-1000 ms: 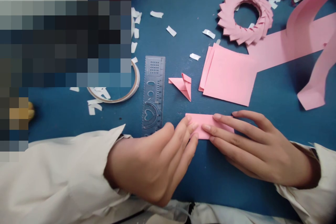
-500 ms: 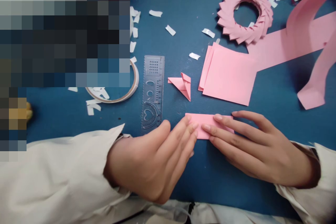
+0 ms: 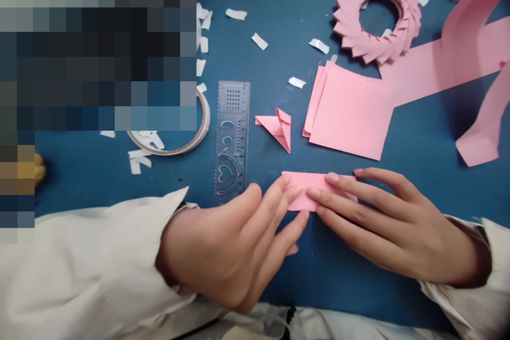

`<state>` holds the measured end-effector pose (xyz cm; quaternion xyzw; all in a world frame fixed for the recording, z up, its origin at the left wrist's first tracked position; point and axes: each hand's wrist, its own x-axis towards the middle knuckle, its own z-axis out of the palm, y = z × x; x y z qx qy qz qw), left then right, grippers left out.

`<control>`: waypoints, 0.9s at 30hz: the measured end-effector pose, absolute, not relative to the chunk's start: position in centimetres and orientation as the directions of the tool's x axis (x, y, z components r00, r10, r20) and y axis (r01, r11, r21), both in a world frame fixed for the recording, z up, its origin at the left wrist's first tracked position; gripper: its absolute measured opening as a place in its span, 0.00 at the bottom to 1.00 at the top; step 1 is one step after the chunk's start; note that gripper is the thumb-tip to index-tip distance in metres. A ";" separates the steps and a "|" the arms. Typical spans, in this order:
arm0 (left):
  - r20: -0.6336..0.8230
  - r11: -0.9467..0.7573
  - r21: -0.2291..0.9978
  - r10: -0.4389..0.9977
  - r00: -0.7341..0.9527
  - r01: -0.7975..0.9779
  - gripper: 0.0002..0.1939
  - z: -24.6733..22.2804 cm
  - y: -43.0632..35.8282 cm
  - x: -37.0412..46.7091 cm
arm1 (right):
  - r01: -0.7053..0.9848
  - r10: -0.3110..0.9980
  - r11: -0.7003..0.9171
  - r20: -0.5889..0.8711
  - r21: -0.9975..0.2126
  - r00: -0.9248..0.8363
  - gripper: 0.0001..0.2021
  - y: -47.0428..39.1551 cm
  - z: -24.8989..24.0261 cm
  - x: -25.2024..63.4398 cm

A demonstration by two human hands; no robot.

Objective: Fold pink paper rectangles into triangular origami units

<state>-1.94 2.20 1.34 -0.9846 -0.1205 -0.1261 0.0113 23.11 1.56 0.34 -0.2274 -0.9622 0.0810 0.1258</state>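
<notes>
A folded strip of pink paper (image 3: 298,201) lies flat on the blue table in front of me. My left hand (image 3: 239,244) rests its outstretched fingertips on the strip's left end and lower edge. On the right part of the strip, my right hand (image 3: 382,218) presses with spread fingers, one fingertip at the upper right corner. Neither hand is closed round the paper. Just above lies a small folded pink paper piece (image 3: 282,126), beside a stack of pink paper squares (image 3: 350,111). A clear plastic ruler (image 3: 232,138) is to the left of that folded piece.
A ring of interlocked pink folded pieces (image 3: 348,34) sits at the upper right, near long pink paper strips (image 3: 426,66). White scraps (image 3: 260,41) are scattered about. Part of a roll of tape (image 3: 205,117) shows at the left, beside a blurred-out area.
One lower finger of my left hand has spread away from the others, down to the strip's bottom edge. My right hand stays pressed on the paper. The view has shifted slightly.
</notes>
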 end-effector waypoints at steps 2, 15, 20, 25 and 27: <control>0.251 -0.970 0.015 0.239 0.938 0.243 0.20 1.4 2.4 -1.9 | 0.415 0.452 0.887 0.198 -0.201 -0.870 0.12 1.6 0.4 23.1; 0.245 -0.979 0.029 0.205 0.948 0.204 0.17 1.5 2.7 -2.1 | 0.409 0.440 0.893 0.175 -0.190 -0.880 0.15 1.4 0.0 23.5; 0.228 -0.977 0.027 0.212 0.950 0.212 0.16 1.5 2.6 -2.0 | 0.411 0.441 0.892 0.167 -0.189 -0.882 0.15 1.5 0.1 23.5; 0.211 -0.975 0.035 0.221 0.952 0.219 0.17 1.6 2.5 -2.0 | 0.406 0.438 0.894 0.176 -0.191 -0.881 0.16 1.5 0.0 23.5; 0.206 -0.975 0.036 0.222 0.953 0.219 0.17 1.6 2.5 -2.1 | 0.408 0.440 0.892 0.175 -0.192 -0.881 0.16 1.5 0.0 23.5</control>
